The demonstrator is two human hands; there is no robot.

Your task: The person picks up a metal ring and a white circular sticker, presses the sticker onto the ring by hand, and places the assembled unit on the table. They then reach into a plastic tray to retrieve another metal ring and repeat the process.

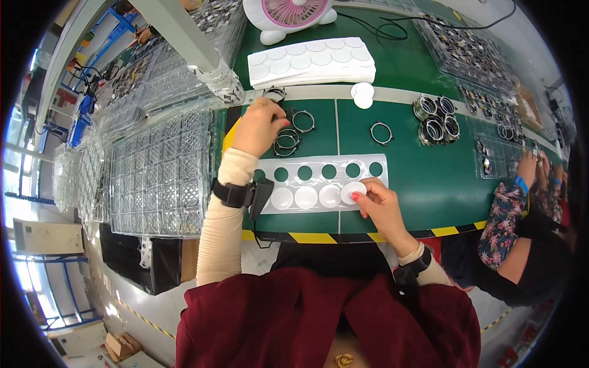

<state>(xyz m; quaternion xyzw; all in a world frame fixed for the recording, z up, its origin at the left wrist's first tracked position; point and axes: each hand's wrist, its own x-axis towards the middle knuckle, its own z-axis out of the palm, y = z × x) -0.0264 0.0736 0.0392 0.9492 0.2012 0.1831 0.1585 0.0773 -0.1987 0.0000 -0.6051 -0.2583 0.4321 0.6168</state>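
My right hand [377, 205] pinches a white round sticker [353, 192] at the right end of a white sticker sheet [319, 179] lying on the green mat. The sheet's upper row shows empty holes; its lower row still holds white discs. My left hand [257, 126] reaches forward to a small pile of metal rings [287, 141], fingers curled on one ring near the pile's far edge. One single ring [381, 133] lies apart to the right.
A stack of sticker sheets [310, 61] and a pink fan [288, 15] stand at the back. Clear plastic trays [159, 175] lie left. Stacked rings [435, 119] and part trays [466, 55] sit right, where another person's hands [531, 168] work.
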